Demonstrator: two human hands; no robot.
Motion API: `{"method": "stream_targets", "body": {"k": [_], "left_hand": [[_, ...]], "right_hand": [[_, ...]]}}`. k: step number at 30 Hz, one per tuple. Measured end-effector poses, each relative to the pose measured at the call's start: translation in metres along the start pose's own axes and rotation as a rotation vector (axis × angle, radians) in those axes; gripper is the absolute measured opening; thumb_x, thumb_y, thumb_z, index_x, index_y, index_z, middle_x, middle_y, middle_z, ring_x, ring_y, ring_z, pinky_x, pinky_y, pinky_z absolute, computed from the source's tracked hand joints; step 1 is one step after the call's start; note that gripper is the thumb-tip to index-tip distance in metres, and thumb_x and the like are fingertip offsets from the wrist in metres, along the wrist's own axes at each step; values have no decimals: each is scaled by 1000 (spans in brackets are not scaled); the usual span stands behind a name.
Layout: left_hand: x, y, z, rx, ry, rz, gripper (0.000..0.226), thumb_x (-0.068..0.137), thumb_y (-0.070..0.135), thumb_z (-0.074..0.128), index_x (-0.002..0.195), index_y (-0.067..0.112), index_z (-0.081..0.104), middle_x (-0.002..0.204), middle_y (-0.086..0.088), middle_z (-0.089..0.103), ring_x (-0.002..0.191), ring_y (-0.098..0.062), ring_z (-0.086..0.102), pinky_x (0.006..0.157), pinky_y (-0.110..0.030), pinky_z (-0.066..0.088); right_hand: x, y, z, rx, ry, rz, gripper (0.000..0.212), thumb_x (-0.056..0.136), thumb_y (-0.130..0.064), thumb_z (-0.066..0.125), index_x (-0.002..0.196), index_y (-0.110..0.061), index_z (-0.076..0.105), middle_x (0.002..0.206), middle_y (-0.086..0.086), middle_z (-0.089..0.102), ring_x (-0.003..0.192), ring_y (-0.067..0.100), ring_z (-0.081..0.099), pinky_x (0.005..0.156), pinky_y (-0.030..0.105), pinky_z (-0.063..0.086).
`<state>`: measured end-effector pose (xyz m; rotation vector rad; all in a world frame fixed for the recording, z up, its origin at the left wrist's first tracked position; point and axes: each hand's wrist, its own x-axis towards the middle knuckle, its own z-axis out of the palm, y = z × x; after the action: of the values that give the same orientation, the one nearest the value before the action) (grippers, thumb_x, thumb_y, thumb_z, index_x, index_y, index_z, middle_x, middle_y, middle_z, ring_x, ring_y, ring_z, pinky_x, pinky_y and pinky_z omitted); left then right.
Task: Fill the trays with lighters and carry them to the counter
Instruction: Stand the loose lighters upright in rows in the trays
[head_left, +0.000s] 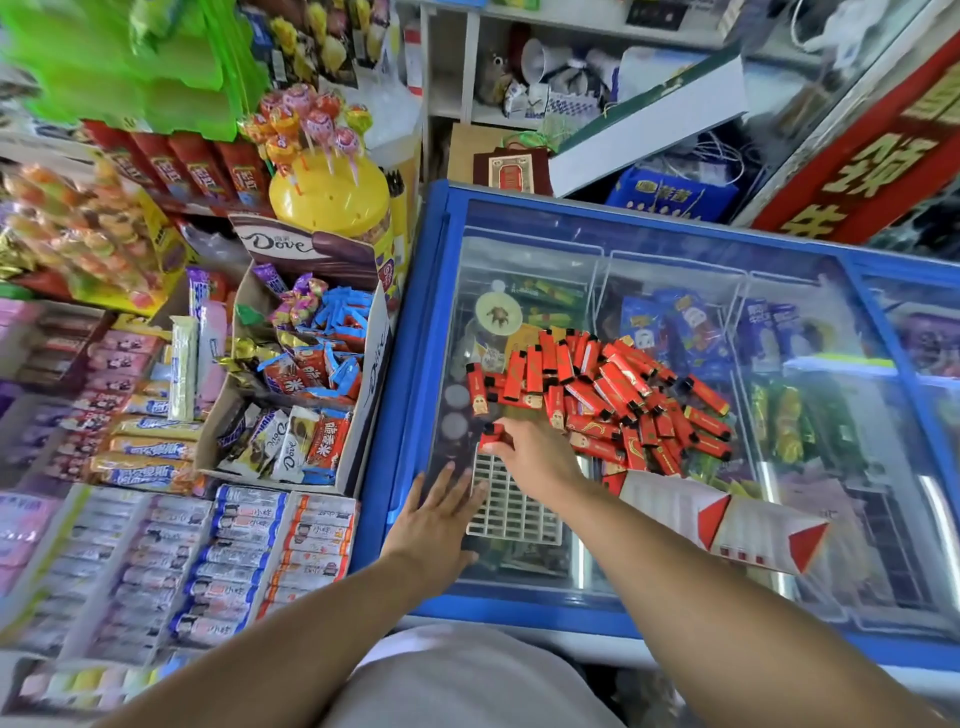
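A heap of red lighters (613, 395) lies on the glass lid of a blue chest freezer (410, 364). In front of the heap rests a white grid tray (514, 512) with empty slots. My right hand (535, 447) holds one red lighter (491, 437) just above the tray's far left corner. My left hand (436, 514) lies flat on the glass with fingers spread, touching the tray's left edge. A white and red carton (727, 519) sits to the right of the tray, partly under my right forearm.
Shelves of candy and chocolate boxes (291, 374) stand left of the freezer, with a yellow lollipop tub (332, 192) behind them. Cigarette cartons (234, 551) fill the near left. A glass counter with a red sign (872, 171) runs at the back right.
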<state>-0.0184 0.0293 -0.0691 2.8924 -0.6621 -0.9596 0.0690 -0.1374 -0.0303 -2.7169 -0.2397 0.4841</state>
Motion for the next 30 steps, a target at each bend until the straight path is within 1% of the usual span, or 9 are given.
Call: {"method": "stream_targets", "body": {"k": [6, 12, 15, 17, 19, 23, 25, 27, 30], "left_hand": [[-2, 1, -5, -34, 2, -4, 87, 103, 49, 44, 156, 28, -21, 167, 0, -19, 151, -24, -26, 123, -51, -12], [-2, -1, -3, -54, 14, 7, 88, 103, 44, 47, 156, 29, -22, 165, 2, -25, 152, -24, -25, 124, -50, -11], [-2, -2, 1, -2, 62, 26, 90, 102, 47, 46, 157, 26, -22, 160, 3, -38, 150, -24, -30, 124, -53, -10], [-2, -1, 4, 17, 68, 45, 92, 102, 48, 45, 155, 22, -26, 158, 5, -41, 149, -23, -32, 123, -54, -12], [-1, 1, 6, -17, 62, 41, 94, 102, 48, 45, 152, 22, -30, 157, 7, -42, 149, -22, -32, 123, -53, -12], [-2, 5, 6, -73, 47, 19, 95, 101, 46, 47, 150, 24, -31, 158, 9, -40, 149, -22, -31, 124, -51, -11], [-4, 4, 4, -82, 36, 9, 95, 100, 43, 48, 151, 24, -29, 159, 10, -38, 150, -23, -29, 124, -51, -11], [-5, 3, 1, -84, 25, -3, 93, 100, 42, 49, 155, 24, -24, 161, 10, -34, 151, -23, -28, 124, -50, -13], [-6, 1, 0, -104, -2, -9, 92, 100, 40, 51, 157, 25, -20, 162, 11, -31, 151, -23, -27, 124, -50, -13]], "right_hand": [[-1, 3, 5, -70, 33, -25, 29, 100, -42, 56, 116, -19, 64, 87, -2, 70, 76, 20, 67, 63, 34, 53], [2, 5, 15, -163, 104, -92, 27, 100, -44, 55, 115, -24, 66, 102, -6, 72, 87, 19, 68, 71, 34, 56], [5, 6, 15, -189, 26, -93, 26, 100, -32, 60, 124, -28, 66, 116, -7, 70, 97, 17, 69, 77, 36, 57], [8, 11, 8, -169, -31, -54, 40, 95, -11, 64, 129, -31, 63, 120, -8, 68, 98, 14, 68, 78, 35, 58], [20, 12, -4, -90, -18, -3, 47, 91, 1, 61, 127, -29, 63, 114, -6, 69, 93, 14, 65, 74, 34, 56], [63, -7, -22, 100, 45, 60, 25, 98, -17, 62, 122, -17, 65, 106, -1, 72, 76, 12, 66, 68, 31, 57], [83, -18, -21, 102, 3, 120, 16, 96, -19, 67, 109, -10, 66, 93, 2, 71, 73, 17, 68, 66, 36, 59], [96, -26, -16, 35, -67, 158, 8, 92, -9, 67, 100, -6, 65, 85, 5, 67, 75, 22, 67, 64, 37, 58], [104, -34, -7, -4, -188, 179, 9, 91, -6, 66, 99, -4, 63, 86, 8, 66, 74, 23, 67, 61, 36, 57]]}}
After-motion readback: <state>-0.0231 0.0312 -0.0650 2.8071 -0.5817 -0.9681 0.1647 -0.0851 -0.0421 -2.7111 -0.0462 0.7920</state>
